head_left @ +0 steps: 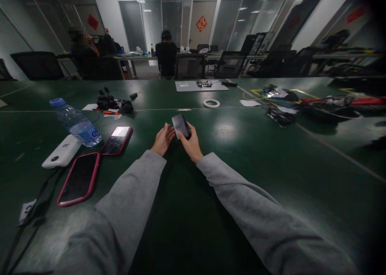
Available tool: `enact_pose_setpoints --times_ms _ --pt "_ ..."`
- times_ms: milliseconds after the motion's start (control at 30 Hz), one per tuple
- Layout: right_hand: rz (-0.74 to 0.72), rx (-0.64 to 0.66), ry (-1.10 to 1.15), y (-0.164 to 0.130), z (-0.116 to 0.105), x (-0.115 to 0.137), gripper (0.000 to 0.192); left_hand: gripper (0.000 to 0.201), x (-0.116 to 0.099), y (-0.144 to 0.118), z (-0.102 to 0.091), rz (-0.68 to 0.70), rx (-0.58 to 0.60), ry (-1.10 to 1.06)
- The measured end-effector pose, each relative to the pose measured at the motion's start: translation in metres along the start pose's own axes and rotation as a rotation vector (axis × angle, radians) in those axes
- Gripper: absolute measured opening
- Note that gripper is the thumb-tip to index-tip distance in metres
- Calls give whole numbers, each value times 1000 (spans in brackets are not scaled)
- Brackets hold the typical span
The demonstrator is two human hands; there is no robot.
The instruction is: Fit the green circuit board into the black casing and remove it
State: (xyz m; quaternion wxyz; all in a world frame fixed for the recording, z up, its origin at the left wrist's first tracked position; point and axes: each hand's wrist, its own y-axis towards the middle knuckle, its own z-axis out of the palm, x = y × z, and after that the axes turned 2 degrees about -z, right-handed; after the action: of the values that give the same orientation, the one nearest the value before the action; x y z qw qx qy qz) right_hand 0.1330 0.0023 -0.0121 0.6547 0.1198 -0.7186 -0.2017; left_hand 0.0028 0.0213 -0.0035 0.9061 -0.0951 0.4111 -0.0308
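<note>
A small dark rectangular device with a glossy face, like a small phone (180,125), is held up above the green table (193,210). My right hand (191,141) grips it from the right, thumb across its lower front and fingers behind. Just left of it is my left hand (164,139), palm turned inward and fingers stretched out. Its fingertips come close to the device's left edge; whether they touch it I cannot tell. The back of the device is hidden.
On the left lie a red-cased phone (80,178), another phone (117,140), a white power bank (62,151) with a cable and a tilted water bottle (75,122). Beyond are black parts (110,102), a tape roll (211,103), a grey board (188,87) and tangled cables (319,106).
</note>
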Motion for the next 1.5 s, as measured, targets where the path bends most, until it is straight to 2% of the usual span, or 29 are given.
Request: enact_pose_setpoints --times_ms 100,167,267,467,733,1033,1267,1500 --pt "-170 78 -114 -7 2 11 62 56 -2 -3 2 -101 57 -15" --pt "-240 133 -213 -11 4 15 60 60 -2 -6 3 -117 101 -12" --pt "-251 189 -345 -15 7 17 62 60 -1 -9 3 -117 131 -16" --pt "-248 256 -479 -19 8 20 70 63 -1 -9 2 -133 93 6" --pt "-324 257 -512 -20 8 19 68 64 -5 -15 5 -117 99 72" --pt "-285 271 -571 -21 8 22 62 65 -3 -12 2 -108 117 99" --pt "-314 308 -545 -21 8 23 59 80 -8 -16 4 -140 151 -5" --pt "-337 222 -429 -19 5 25 61 78 -10 -15 -1 -166 150 -56"
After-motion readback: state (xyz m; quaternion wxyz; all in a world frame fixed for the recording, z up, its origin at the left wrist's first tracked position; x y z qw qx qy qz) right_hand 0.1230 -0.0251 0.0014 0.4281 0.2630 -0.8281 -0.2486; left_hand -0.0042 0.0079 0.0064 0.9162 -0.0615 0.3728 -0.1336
